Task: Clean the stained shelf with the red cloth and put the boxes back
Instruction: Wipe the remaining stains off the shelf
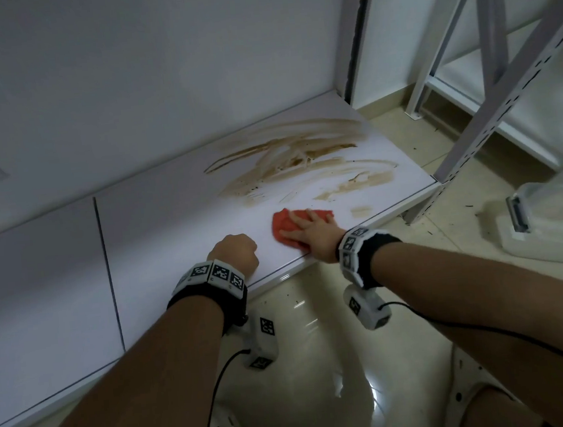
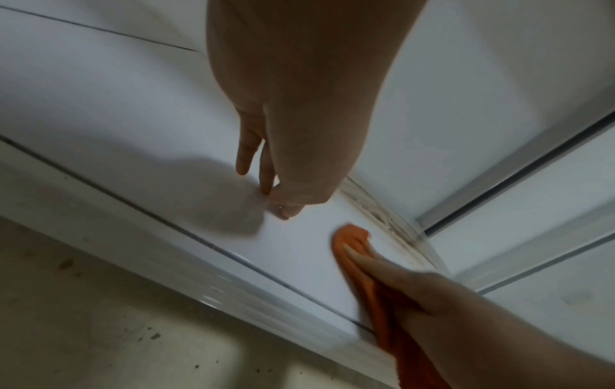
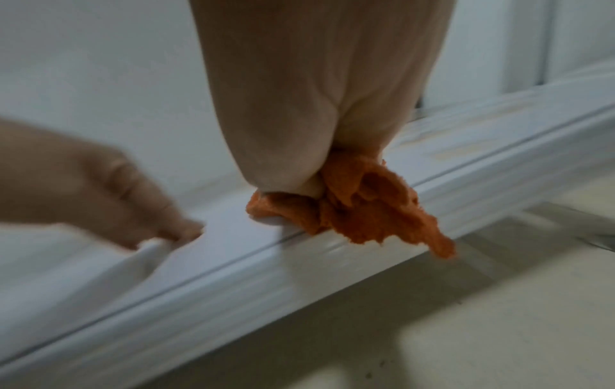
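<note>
A low white shelf (image 1: 171, 224) carries brown smeared stains (image 1: 295, 162) on its right part. My right hand (image 1: 313, 234) presses the red cloth (image 1: 283, 228) flat on the shelf near the front edge, just in front of the stains, with straight fingers. In the right wrist view the cloth (image 3: 366, 210) bunches under the palm and hangs over the edge. My left hand (image 1: 234, 252) sits curled on the shelf left of the cloth. Its fingertips (image 3: 179, 231) pinch what looks like a raised fold of a white sheet (image 3: 146, 252) on the shelf.
A clear plastic box (image 1: 556, 221) stands on the tiled floor to the right. A grey perforated rack upright (image 1: 489, 97) rises at the shelf's right corner, with another white rack behind it. A seam (image 1: 106, 264) splits the shelf on the left.
</note>
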